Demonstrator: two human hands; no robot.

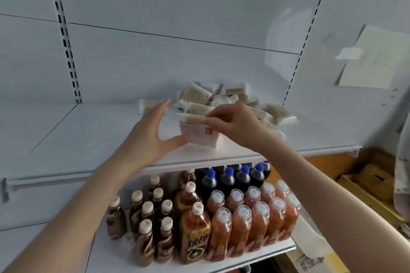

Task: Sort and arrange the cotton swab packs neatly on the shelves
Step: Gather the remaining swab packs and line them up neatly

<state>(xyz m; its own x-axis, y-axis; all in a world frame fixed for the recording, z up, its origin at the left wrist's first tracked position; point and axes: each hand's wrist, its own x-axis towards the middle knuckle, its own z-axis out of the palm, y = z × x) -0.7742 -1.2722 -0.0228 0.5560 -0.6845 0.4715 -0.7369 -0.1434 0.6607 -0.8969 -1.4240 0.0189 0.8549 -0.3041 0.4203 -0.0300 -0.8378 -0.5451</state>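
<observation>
Two white levels fill the view, with the back panel [177, 6] rising behind them. The shelf [77, 139] runs across the middle, and the lower shelf [280, 248] sits at 6 o'clock beneath it. That lower level is packed with drinks: orange bottles [241, 228] in shrink-wrap at 5 o'clock, dark bottles [228, 179] with blue caps behind them, two tea bottles [195, 232] in the middle, and brown bottles [146, 217] at 7 o'clock. Cardboard boxes [375, 179] lie off the shelving at 4 o'clock, and a paper [372, 57] hangs on the side wall at 2 o'clock. A loose pile [221, 95] of cotton swab packs lies jumbled at the back of the shelf, at 12 to 1 o'clock from the hands. The left hand [150, 131] is spread wide with straight fingers, its thumb touching the lower left corner of a stack [197, 133] of packs. Its fingertips reach up to 10 o'clock. The right hand [235, 124] has its fingers curled and pinches the top right edge of that stack. The stack is near the front centre of the shelf, just in front of the pile; whether it rests on the shelf cannot be told. One single pack [148, 105] lies apart at 10 o'clock from the stack, partly hidden behind the left fingertips.
</observation>
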